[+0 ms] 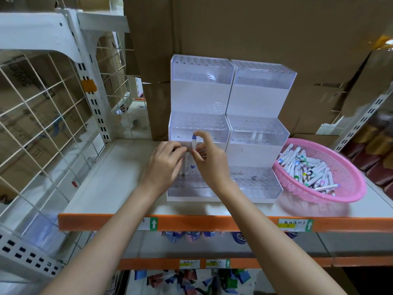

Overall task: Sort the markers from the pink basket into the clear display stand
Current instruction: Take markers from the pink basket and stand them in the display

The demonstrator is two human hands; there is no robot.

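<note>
Both hands meet over the front left part of the clear stand (pixel 223 124), which sits on a shelf (pixel 119 167) near its front edge. The right hand (pixel 209 160) pinches one marker (pixel 193 148) with a blue cap and holds it upright, and its fingers (pixel 201 136) curl around the top. The left hand (pixel 164 165) is closed on more markers (pixel 186 165) — two or three, I cannot tell. The bottom ends sit just above the lowest step of the stand, or maybe in it; the hands hide that part.

What could go wrong? The holes in the stand are small and round, and they are hard to see because the plastic is clear and shiny. If the marker comes down a bit crooked, the tip can hit the flat part between holes and slide. The markers are smooth and thin, so one could slip out of the full left hand and roll off the front edge of the shelf. A push could also make the light stand scoot back.

The pink basket (pixel 348 188) sits at the right side of the shelf, just beside the stand. It is round, with tiny holes like a net, and it holds lots of white markers with caps of many colors — most of the job is not done yet.
</note>
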